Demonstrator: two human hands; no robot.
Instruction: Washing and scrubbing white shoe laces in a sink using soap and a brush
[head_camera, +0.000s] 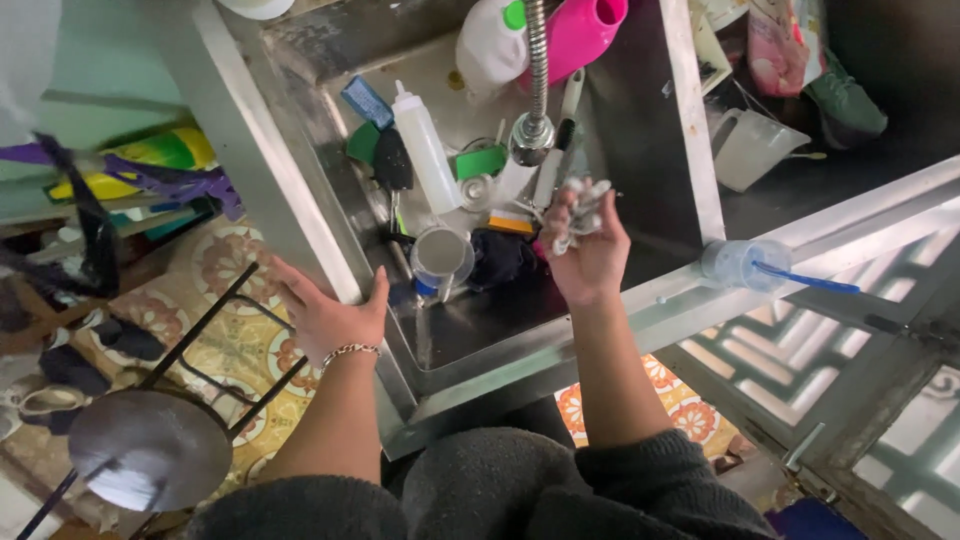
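My right hand (585, 245) is raised over the steel sink (470, 330), just below the flexible metal faucet (536, 90). Its fingers are closed around a crumpled, whitish soapy wad (578, 205); what the wad is cannot be made out. My left hand (328, 312) rests flat and open on the sink's left rim, with a chain bracelet on the wrist. In the basin lie a white squeeze bottle (425, 150), a round metal cup (440, 255), a dark brush, green sponges and other utensils.
A pink container (580, 35) and a white jug (490, 45) stand at the back of the sink. A clear cup with a blue toothbrush (745, 265) sits on the right rim. A plastic measuring jug (750, 150) is farther right. A metal stool (150, 445) stands on the patterned floor.
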